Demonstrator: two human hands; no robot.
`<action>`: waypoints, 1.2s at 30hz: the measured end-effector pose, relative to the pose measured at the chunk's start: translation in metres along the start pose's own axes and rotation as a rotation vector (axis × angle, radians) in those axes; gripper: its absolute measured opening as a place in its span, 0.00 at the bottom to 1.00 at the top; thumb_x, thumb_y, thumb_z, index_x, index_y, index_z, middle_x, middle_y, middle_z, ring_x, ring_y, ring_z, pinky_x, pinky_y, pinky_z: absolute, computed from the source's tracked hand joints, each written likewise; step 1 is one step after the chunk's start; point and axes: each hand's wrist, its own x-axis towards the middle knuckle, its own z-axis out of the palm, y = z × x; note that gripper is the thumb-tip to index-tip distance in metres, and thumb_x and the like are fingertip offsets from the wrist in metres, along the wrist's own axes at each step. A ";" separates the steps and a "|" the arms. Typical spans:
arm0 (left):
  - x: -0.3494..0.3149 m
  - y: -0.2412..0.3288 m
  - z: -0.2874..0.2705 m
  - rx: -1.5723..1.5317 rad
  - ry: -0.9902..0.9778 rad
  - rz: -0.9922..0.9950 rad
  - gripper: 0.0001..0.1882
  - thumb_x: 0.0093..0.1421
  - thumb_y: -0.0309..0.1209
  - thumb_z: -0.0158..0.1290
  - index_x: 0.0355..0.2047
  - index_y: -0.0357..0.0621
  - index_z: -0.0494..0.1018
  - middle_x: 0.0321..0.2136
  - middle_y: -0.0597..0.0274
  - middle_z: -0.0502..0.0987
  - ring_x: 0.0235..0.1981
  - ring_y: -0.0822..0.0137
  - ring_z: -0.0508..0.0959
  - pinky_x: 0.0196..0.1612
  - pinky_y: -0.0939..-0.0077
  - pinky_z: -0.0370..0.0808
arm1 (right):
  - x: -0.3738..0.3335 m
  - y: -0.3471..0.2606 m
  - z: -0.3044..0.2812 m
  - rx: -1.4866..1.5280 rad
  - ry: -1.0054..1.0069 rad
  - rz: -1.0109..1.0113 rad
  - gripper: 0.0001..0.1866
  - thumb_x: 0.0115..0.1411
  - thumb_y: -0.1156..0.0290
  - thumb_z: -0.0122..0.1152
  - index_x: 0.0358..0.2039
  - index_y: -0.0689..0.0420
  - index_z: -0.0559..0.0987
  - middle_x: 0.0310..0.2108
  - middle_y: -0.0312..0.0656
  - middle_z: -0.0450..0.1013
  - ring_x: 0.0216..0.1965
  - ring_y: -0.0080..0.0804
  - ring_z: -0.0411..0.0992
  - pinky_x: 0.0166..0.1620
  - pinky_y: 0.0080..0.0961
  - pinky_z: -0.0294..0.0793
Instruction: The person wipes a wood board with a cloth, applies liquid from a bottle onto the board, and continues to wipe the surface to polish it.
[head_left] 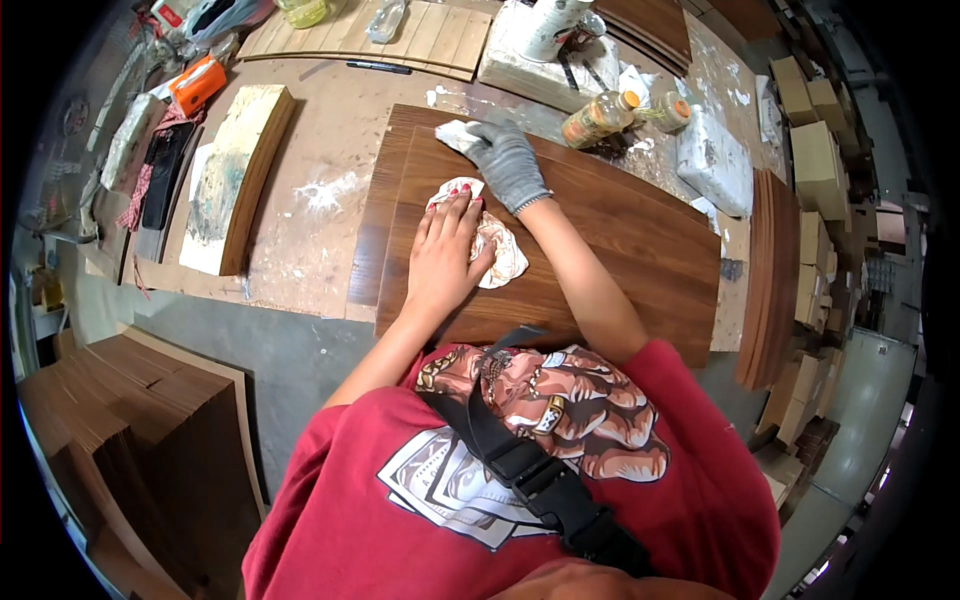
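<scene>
A dark brown wooden board (610,225) lies on the workbench in front of me, on top of another brown board that sticks out along its left side. My left hand (447,235), bare with red nails, rests open and flat on a crumpled white-and-orange patterned rag (503,255), pressing it to the board. Near the board's far left corner, my right hand (510,165) wears a grey glove. Its fingers are closed on a white cloth (458,136), which touches the board; part of that cloth is hidden under the glove.
Bottles with orange caps (602,118) stand just beyond the board, beside a white-stained block (713,160). Left of it lies a thick wood block (240,180). Brown panels are stacked at the right (772,270) and cardboard sheets (150,430) at the lower left.
</scene>
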 end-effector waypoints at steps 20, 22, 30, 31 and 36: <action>0.035 0.034 -0.144 -0.513 -0.346 -0.079 0.21 0.61 0.28 0.58 0.56 0.40 0.75 0.51 0.50 0.79 0.56 0.58 0.77 0.59 0.69 0.70 | -0.051 0.066 -0.035 0.512 0.246 0.203 0.15 0.62 0.76 0.60 0.50 0.65 0.78 0.44 0.46 0.75 0.43 0.31 0.74 0.47 0.27 0.76; 0.043 0.060 -0.194 -0.550 -0.042 0.145 0.26 0.59 0.28 0.58 0.58 0.38 0.71 0.50 0.46 0.78 0.52 0.54 0.79 0.57 0.65 0.72 | -0.066 0.060 -0.045 0.360 0.333 0.190 0.15 0.64 0.79 0.57 0.52 0.63 0.77 0.46 0.40 0.75 0.39 0.24 0.72 0.44 0.22 0.74; 0.064 0.096 -0.261 0.116 -0.453 0.644 0.31 0.57 0.24 0.55 0.63 0.37 0.64 0.59 0.44 0.70 0.62 0.52 0.70 0.64 0.60 0.66 | -0.099 0.010 -0.023 0.978 0.270 0.439 0.20 0.69 0.66 0.55 0.60 0.58 0.72 0.44 0.39 0.75 0.38 0.24 0.75 0.46 0.23 0.76; 0.063 0.108 -0.250 0.136 -0.517 0.739 0.31 0.57 0.24 0.55 0.62 0.37 0.65 0.59 0.44 0.71 0.62 0.52 0.70 0.64 0.60 0.66 | -0.103 -0.005 -0.033 0.962 0.266 0.411 0.20 0.69 0.66 0.55 0.60 0.58 0.72 0.44 0.39 0.75 0.39 0.24 0.74 0.46 0.23 0.76; 0.068 0.151 -0.211 0.156 -0.657 1.031 0.29 0.57 0.24 0.55 0.60 0.37 0.66 0.56 0.45 0.72 0.59 0.52 0.71 0.61 0.60 0.67 | -0.122 -0.041 -0.048 0.966 0.238 0.328 0.21 0.69 0.65 0.56 0.59 0.58 0.72 0.45 0.40 0.75 0.40 0.25 0.74 0.48 0.24 0.75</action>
